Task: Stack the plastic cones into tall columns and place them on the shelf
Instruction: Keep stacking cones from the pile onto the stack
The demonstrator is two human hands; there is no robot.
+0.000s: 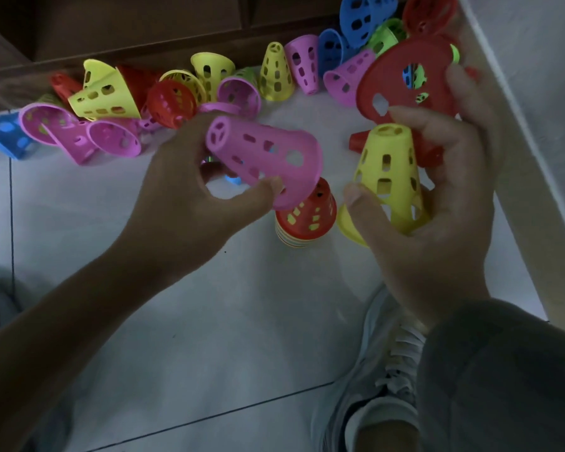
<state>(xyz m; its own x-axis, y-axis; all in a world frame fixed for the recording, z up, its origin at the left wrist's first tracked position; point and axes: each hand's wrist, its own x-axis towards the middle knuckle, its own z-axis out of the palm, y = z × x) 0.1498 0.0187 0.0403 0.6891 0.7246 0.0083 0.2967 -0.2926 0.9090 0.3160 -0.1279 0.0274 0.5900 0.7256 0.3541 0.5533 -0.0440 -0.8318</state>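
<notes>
My grey lace-up sneaker (382,370) sits nearest on the pale tiled floor (209,321). Above it, my left hand (190,197) pinches a pink perforated plastic cone (265,161) lying sideways, while my right hand (437,203) grips an upright yellow perforated plastic cone (388,171) and a red cone (408,79). Between them stands a short red-topped stack (307,216). Loose coloured cones (163,93) litter the floor beyond.

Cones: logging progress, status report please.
Left hand grips pink cone. Right hand grips yellow cone and red cone. Started stack upright on floor, red on top. Loose cones scattered behind.
</notes>
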